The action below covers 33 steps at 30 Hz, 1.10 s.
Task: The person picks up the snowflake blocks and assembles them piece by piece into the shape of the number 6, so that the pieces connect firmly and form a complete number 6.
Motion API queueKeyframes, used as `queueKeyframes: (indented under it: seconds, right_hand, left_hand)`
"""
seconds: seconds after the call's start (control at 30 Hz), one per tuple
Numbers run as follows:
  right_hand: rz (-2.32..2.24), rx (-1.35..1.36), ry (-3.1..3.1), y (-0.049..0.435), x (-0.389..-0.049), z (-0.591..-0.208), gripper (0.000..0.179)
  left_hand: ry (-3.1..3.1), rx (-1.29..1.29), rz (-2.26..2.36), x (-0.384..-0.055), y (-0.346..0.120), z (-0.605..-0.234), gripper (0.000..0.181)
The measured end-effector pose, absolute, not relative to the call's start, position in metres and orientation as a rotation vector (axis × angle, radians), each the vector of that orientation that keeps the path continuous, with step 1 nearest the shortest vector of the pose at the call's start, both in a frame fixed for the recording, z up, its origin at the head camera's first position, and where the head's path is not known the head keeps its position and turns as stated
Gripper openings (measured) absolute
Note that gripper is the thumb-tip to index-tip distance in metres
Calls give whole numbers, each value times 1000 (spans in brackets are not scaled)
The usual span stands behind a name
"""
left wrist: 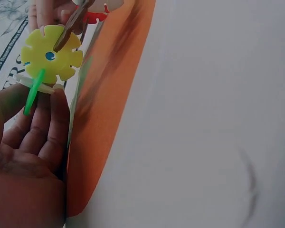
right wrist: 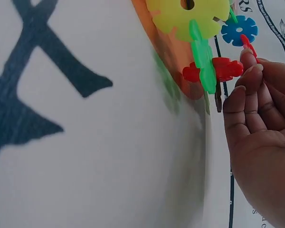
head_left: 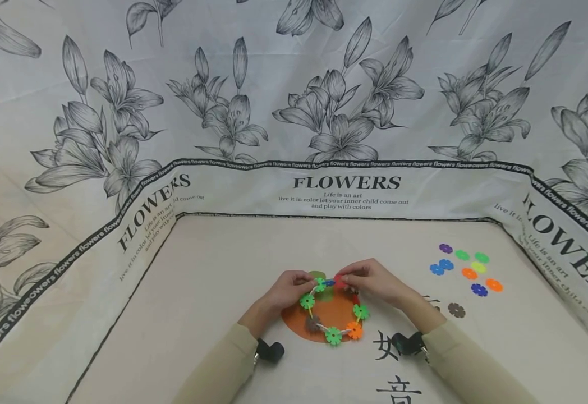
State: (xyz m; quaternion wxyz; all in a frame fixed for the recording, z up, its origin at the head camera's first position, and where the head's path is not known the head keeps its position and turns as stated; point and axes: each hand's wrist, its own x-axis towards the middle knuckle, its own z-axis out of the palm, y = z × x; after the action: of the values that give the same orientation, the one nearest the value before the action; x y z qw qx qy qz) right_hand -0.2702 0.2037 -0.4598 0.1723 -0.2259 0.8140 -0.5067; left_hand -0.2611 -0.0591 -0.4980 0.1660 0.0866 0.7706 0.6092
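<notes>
Slotted plastic snowflake discs are joined into a ring [head_left: 333, 336] above an orange printed shape on the cloth. My left hand [head_left: 289, 287] pinches the ring's upper left part near a green disc [head_left: 320, 285]. In the left wrist view, that left hand [left wrist: 38, 128] has thumb and fingertips on a pale disc [left wrist: 48, 89], beside a yellow disc [left wrist: 50, 54]. My right hand [head_left: 375, 280] pinches a red disc [head_left: 340, 280] at the ring's top. In the right wrist view, the red disc [right wrist: 248, 43] meets a blue disc [right wrist: 239, 31]; whether their slots are fully joined, I cannot tell.
Several loose discs, among them an orange disc [head_left: 494, 285] and a purple disc [head_left: 445, 248], lie to the right on the cloth. A brown disc [head_left: 456, 310] sits nearer my right forearm. Raised fabric sides [head_left: 344, 191] border the cloth at the back and sides.
</notes>
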Motion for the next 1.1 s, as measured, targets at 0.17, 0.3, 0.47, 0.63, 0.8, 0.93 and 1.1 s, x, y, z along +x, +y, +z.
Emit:
queueKeyframes:
  seconds: [0.17,0.3,0.47,0.63,0.8,0.93,1.1]
  right_hand:
    - [-1483,-613,2270,203,-270,-464,26]
    - [-1549,-584,2237,202,-268,-467,26]
    - [-1582,-589,2241,200,-265,-467,27]
    - [-1578,-569,2245,200,-265,-466,27]
    - [-1539,-568,2250,201,-264,-464,27]
    - [-1508,-593,2244,201,-264,-462,28]
    - [-1531,-568,2201,201,-265,-463,27]
  left_hand:
    - [2209,202,1750,-260,-58,-500,19]
    - [2233,191,1750,-260,-57,-499,19]
    - [2231,173,1760,-259,-56,-498,19]
    - [2227,184,1761,-259,-56,-496,20]
    - [2218,205,1768,-260,-56,-499,19]
    - [2226,216,1762,-260,-55,-501,19]
    - [2228,230,1760,-260,-56,-500,19]
